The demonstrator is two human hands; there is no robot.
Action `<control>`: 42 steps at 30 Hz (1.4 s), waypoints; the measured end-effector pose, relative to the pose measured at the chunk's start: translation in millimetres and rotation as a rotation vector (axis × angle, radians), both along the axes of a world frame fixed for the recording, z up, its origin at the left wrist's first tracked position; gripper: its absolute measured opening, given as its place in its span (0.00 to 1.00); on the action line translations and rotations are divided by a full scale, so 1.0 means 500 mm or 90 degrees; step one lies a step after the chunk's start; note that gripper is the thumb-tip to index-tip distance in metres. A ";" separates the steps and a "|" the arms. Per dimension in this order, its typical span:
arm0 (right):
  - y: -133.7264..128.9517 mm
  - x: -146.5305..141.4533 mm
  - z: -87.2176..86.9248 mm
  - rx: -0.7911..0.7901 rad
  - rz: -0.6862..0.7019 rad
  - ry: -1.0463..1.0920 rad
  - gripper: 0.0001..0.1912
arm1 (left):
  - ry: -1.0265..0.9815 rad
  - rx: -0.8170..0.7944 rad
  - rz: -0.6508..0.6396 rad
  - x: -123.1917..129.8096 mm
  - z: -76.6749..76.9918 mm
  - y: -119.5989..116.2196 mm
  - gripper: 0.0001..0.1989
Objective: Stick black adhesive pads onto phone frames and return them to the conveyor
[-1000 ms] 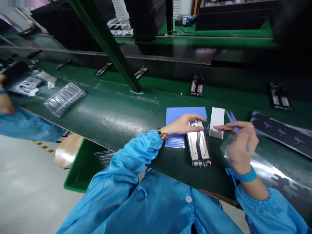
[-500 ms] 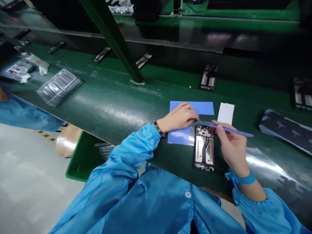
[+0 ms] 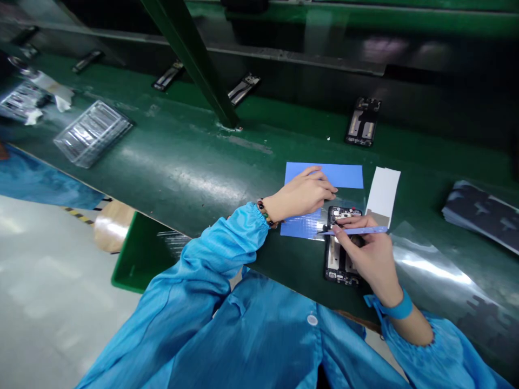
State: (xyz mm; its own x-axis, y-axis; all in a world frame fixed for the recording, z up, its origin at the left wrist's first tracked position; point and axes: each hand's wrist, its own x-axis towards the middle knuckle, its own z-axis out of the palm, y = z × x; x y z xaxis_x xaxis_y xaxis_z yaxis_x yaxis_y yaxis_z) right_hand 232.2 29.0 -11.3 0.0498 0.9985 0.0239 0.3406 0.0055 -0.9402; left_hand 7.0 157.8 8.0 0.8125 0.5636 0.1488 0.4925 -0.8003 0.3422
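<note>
My right hand (image 3: 367, 251) grips a pair of blue tweezers (image 3: 371, 230) and points their tips left at the edge of a blue sheet with strips on it (image 3: 300, 227). Below that hand lies an opened phone frame (image 3: 334, 267), its middle partly covered by my fingers. My left hand (image 3: 306, 192) lies palm down with fingers stretched out, over the gap between the striped sheet and a plain blue sheet (image 3: 344, 175). Whether it presses on either sheet is hard to see. A white slip of paper (image 3: 383, 189) sits right of the phone.
Another phone frame (image 3: 363, 123) lies farther back, with several more along the bench. A clear plastic tray (image 3: 93, 132) is at left, near a green post (image 3: 203, 70). Dark printed sheets (image 3: 482, 213) are stacked at right. A green bin (image 3: 138, 254) stands below the bench edge.
My right hand has moved left and down over the phone, bringing the tweezers' tips to the striped sheet's edge. My left hand stays nearly in place. The view has shifted slightly.
</note>
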 end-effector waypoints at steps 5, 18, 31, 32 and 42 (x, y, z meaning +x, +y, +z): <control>0.009 0.004 0.016 -0.028 -0.018 0.090 0.20 | -0.002 0.010 -0.007 0.001 0.001 -0.001 0.18; 0.045 0.105 -0.005 -0.006 -0.191 0.037 0.20 | -0.088 -0.030 -0.049 0.022 0.014 -0.029 0.17; 0.053 0.092 0.014 -0.030 -0.178 0.057 0.20 | -0.089 -0.012 -0.144 0.027 -0.003 -0.038 0.12; 0.056 0.097 0.019 -0.025 -0.195 0.071 0.21 | -0.088 -0.001 -0.149 0.028 -0.004 -0.039 0.12; 0.042 0.213 0.055 0.104 -0.376 0.079 0.24 | -0.094 0.086 -0.107 0.054 -0.028 -0.078 0.14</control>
State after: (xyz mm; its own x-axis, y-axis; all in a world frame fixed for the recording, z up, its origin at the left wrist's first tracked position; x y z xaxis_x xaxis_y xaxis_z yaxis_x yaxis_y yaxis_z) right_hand 338.6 50.0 16.0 0.6044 0.7855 0.1328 0.2186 -0.0032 -0.9758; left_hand 34.0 119.0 -5.8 0.8566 0.3900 0.3378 0.3021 -0.9099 0.2844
